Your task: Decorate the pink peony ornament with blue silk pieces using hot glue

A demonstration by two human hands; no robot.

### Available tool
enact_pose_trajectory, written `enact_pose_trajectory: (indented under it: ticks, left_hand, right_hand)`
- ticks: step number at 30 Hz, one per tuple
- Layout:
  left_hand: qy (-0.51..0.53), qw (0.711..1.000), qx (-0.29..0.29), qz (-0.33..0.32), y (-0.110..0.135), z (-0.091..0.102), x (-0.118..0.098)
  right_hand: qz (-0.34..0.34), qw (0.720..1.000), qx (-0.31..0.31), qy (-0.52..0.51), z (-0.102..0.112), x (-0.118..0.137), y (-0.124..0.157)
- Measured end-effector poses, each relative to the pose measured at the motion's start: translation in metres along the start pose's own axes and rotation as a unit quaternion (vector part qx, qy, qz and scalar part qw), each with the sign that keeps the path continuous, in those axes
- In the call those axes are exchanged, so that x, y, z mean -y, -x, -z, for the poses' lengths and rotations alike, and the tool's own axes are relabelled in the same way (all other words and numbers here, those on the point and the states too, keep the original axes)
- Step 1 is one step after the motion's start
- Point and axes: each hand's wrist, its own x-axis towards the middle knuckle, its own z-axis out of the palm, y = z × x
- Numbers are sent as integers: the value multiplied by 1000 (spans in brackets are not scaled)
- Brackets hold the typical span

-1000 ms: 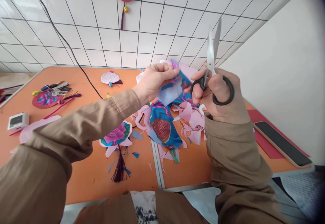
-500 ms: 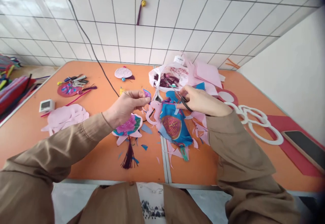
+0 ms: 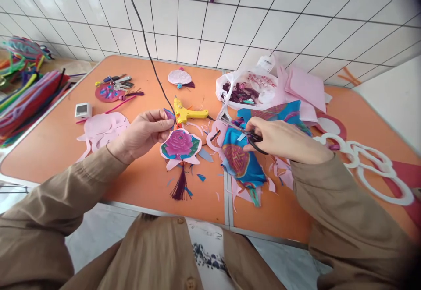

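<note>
My left hand [image 3: 141,133] pinches a small purple-and-blue cut piece [image 3: 169,114] between thumb and fingers, just above a flower-printed fan piece with a dark tassel [image 3: 180,146] lying on the orange table [image 3: 138,185]. My right hand [image 3: 283,140] grips black-handled scissors [image 3: 245,131], blades pointing left and low over the blue patterned fabric [image 3: 241,160] and pink paper scraps [image 3: 279,174]. A yellow glue gun [image 3: 187,113] lies just behind my left hand's fingertips.
A black cord [image 3: 146,49] runs from the wall to the glue gun. A white bag of tassels [image 3: 245,90] and pink sheets [image 3: 305,88] sit at the back. White rings [image 3: 368,167] lie right; keys and a fan piece [image 3: 112,89], a small white device [image 3: 83,110] and coloured pipe cleaners [image 3: 23,101] lie left.
Both hands came down from in front of me to the table. The scissors swung from upright to low and flat. The left hand now holds only a small cut piece.
</note>
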Motion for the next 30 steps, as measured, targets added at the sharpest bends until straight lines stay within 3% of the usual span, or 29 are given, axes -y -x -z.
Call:
enact_pose_trajectory:
  ticks: [4, 9, 16, 22, 30]
  left_hand:
    - [0, 1000, -5, 23, 4, 3, 8]
    - [17, 997, 27, 66, 6, 6, 27]
    - [25, 994, 38, 98, 12, 1, 39]
    - [14, 990, 84, 111, 11, -1, 48]
    - [33, 993, 73, 91, 8, -4, 49]
  right_hand:
    - [2, 999, 1, 47, -20, -1, 1]
    - [-77, 992, -18, 101, -36, -4, -1]
    - [-63, 997, 3, 40, -35, -7, 0]
    - [-116, 992, -35, 16, -37, 2, 4]
    - [-154, 983, -89, 34, -49, -4, 0]
